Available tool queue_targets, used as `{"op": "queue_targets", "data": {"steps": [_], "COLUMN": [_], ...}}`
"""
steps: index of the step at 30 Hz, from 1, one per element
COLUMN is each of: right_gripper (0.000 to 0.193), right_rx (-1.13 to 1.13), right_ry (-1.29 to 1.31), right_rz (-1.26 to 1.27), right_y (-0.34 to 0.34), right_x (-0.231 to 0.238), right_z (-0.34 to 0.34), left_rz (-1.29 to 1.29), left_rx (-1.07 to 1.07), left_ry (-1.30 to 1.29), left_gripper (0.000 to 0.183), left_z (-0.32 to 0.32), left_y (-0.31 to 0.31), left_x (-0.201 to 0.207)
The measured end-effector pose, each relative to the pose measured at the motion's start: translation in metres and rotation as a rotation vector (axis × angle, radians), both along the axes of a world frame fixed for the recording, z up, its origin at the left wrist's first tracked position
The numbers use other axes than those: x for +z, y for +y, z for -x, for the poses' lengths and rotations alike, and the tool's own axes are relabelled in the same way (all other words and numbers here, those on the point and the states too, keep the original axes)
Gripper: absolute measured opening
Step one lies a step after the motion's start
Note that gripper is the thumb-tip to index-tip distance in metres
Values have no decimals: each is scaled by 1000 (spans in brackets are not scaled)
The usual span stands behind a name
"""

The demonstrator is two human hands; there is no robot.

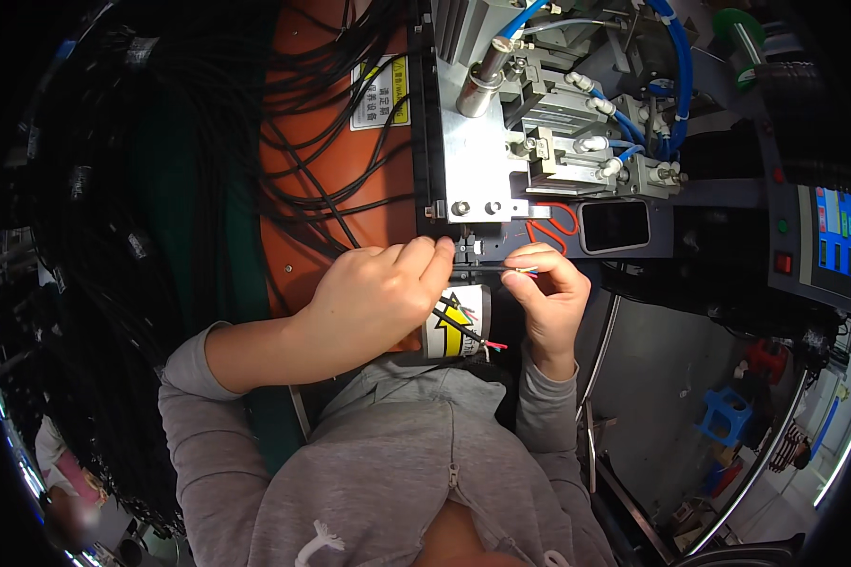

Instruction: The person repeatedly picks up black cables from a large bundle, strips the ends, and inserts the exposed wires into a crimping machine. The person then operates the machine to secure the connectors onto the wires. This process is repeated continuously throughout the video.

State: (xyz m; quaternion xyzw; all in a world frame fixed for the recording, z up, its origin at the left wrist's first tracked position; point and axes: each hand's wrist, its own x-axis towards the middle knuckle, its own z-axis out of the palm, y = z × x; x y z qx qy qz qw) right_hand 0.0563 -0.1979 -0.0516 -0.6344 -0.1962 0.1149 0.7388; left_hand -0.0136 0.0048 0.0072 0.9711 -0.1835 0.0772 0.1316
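A thin black cable (pixel 487 269) runs level between my two hands, just in front of the machine. My left hand (pixel 383 288) is closed on it, its fingertips by a small metal fixture (pixel 467 249). With thumb and forefinger my right hand (pixel 548 295) pinches the other end, where fine coloured wires (pixel 527 271) show. Below my left hand a second black cable (pixel 461 327) slants down to the right, ending in bare red and white wires (pixel 494 346). It lies over a white label with a yellow arrow (pixel 456 317); my left hand hides its upper part.
Many black cables (pixel 303 180) spread across the orange surface (pixel 288 227) at left. The machine's metal block (pixel 468 170) with blue air hoses (pixel 683 76) stands ahead. A phone (pixel 615 226) and a red cord (pixel 558 222) lie right of it. A control screen (pixel 834 236) is far right.
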Motion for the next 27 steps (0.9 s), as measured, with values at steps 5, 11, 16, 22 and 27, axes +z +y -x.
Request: {"op": "queue_targets", "data": {"steps": [5, 11, 16, 22, 27], "right_gripper": [13, 19, 17, 17, 11], "right_rx": [-47, -292, -164, -321, 6], "right_ry": [127, 45, -194, -695, -27], "right_rz": [55, -127, 35, 414, 382], "right_y": [7, 36, 32, 33, 15], "right_x": [16, 34, 24, 34, 41], "right_z": [5, 26, 18, 13, 3], "left_rz": [298, 419, 480, 280, 200], "left_rx": [-75, -52, -32, -23, -53], "left_ry": [-346, -179, -218, -232, -336], "left_gripper": [36, 22, 16, 10, 13], "left_z": [-10, -6, -7, -5, -9], "left_y": [-2, -2, -6, -6, -5], "left_x": [4, -4, -6, -9, -18]}}
